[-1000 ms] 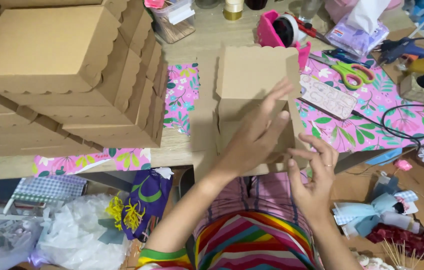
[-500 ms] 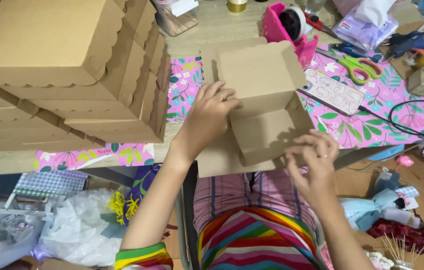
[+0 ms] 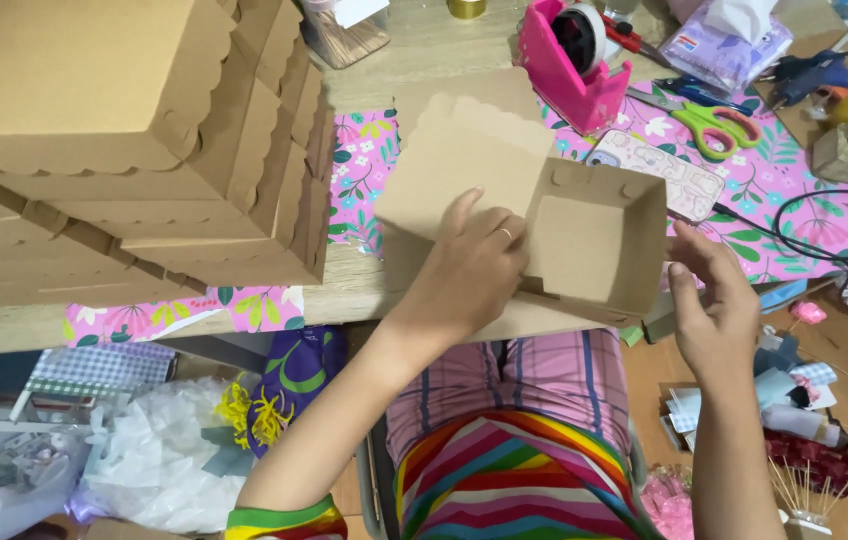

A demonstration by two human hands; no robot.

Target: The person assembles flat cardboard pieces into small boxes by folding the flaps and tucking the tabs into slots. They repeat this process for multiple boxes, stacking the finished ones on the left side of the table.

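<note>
A brown cardboard box (image 3: 584, 240) with a scalloped lid lies open at the near edge of the table (image 3: 344, 290), its tray tipped toward me. My left hand (image 3: 469, 270) presses on the box at the fold between lid and tray. My right hand (image 3: 714, 310) holds the tray's right wall with its fingertips. The scalloped lid (image 3: 459, 165) stretches away to the upper left over a flat cardboard sheet.
A tall stack of finished brown boxes (image 3: 134, 150) fills the left of the table. A pink tape dispenser (image 3: 574, 60), green scissors (image 3: 709, 125), a tissue pack (image 3: 729, 50) and a black cable (image 3: 804, 235) lie at the back right. Bags and clutter sit on the floor.
The box has been turned and opened: its tray now faces me with the lid spread to the left. My left hand slid onto the fold, and my right hand moved to the tray's right wall.
</note>
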